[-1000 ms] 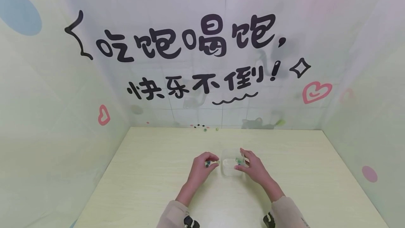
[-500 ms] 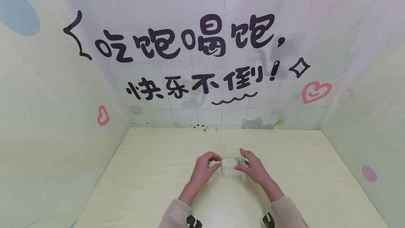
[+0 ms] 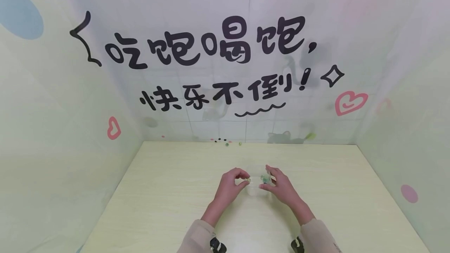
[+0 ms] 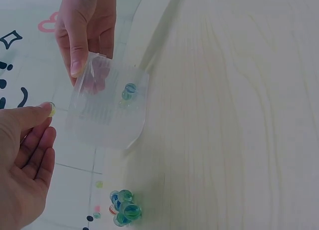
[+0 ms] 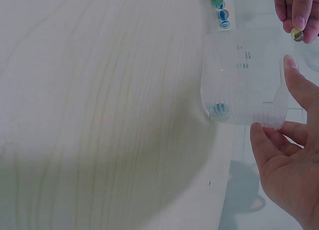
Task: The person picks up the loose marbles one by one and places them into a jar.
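Between the thumb and fingertips of my left hand (image 3: 230,186) is a yellow-green glass marble (image 4: 52,109), held at the open top of a clear plastic container (image 4: 107,115). My right hand (image 3: 283,186) grips the container's rim at the right side, thumb and fingers on either side of the wall. A few blue and green marbles (image 4: 128,90) lie inside the container. More marbles (image 4: 125,209) sit clustered on the table by the container's left side; in the head view my left hand hides them.
The pale wood-grain table (image 3: 168,198) extends around both hands. A printed cloth backdrop (image 3: 193,3) with black lettering rises behind it, and cloth side panels (image 3: 63,128) flank the table.
My left hand has moved right, bringing the marble up to the container. The marbles on the table have gone out of sight behind it. My right hand stays almost still on the rim.
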### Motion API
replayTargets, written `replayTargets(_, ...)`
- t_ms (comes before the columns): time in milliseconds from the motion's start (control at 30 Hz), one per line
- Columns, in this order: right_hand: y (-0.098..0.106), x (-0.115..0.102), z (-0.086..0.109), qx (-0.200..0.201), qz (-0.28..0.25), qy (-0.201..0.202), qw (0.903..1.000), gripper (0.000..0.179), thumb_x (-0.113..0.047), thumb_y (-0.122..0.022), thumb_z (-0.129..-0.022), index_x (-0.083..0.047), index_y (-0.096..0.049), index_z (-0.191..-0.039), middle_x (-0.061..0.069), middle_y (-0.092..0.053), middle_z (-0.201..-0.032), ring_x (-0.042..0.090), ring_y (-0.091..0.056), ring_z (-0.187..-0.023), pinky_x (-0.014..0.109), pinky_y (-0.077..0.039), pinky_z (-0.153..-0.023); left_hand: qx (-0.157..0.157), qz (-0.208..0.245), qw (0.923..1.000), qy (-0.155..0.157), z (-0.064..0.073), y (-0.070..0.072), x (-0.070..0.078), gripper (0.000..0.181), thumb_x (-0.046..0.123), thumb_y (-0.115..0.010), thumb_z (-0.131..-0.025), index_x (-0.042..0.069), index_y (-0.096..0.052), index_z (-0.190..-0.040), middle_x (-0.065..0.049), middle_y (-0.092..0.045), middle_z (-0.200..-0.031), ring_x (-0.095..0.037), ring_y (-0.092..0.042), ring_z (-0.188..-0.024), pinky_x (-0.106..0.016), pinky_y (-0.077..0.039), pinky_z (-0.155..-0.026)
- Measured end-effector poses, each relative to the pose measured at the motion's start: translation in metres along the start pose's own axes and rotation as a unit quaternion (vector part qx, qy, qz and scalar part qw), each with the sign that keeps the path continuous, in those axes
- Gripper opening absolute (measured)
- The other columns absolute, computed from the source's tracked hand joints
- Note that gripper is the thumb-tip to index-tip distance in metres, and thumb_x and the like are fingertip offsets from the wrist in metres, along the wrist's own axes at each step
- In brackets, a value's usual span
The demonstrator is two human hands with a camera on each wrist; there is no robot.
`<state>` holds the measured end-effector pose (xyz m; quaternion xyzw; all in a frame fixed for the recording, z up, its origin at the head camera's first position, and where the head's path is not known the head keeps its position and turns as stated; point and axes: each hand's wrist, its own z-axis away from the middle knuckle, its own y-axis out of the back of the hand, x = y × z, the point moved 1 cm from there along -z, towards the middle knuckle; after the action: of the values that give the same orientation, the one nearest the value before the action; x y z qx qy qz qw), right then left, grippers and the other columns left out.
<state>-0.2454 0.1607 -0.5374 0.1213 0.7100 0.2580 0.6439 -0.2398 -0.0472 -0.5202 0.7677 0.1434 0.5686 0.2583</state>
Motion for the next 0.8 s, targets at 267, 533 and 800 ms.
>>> replayTargets(267,-0.0005,0.0019,-0.0003,0.003,0.001,-0.001,1.0,0.076,-0.017,-0.076,-0.088,0.008,-0.037,-0.148,0.025,-0.044,-0.148,0.043,-0.042,-0.14,0.052,-0.045,-0.11,-0.004,-0.004,1.0,0.0,-0.0027,-0.0044,0.0019,0.011,0.012,-0.073,-0.09,0.014,-0.071,-0.1,0.0,-0.072,-0.099,-0.022,-0.066,-0.097,-0.046,-0.057,-0.092)
replayTargets(533,-0.0011,0.0015,-0.0008,0.003,0.0,-0.002,1.0,0.076,-0.017,-0.076,-0.087,0.007,-0.037,-0.148,0.025,-0.044,-0.148,0.043,-0.041,-0.14,0.052,-0.045,-0.11,-0.008,-0.01,0.9999,-0.003,-0.005,-0.0081,0.0027,0.012,0.012,-0.073,-0.09,0.014,-0.071,-0.101,0.0,-0.072,-0.1,-0.022,-0.066,-0.097,-0.045,-0.057,-0.091)
replayTargets(800,-0.0015,0.0016,-0.0006,0.002,0.003,-0.008,1.0,0.076,-0.016,-0.076,-0.088,0.007,-0.037,-0.148,0.025,-0.044,-0.149,0.043,-0.041,-0.14,0.051,-0.045,-0.11,-0.013,-0.003,0.9999,-0.003,-0.0042,-0.0104,0.0008,0.014,0.01,-0.073,-0.089,0.013,-0.071,-0.102,-0.001,-0.072,-0.101,-0.024,-0.066,-0.097,-0.045,-0.057,-0.09)
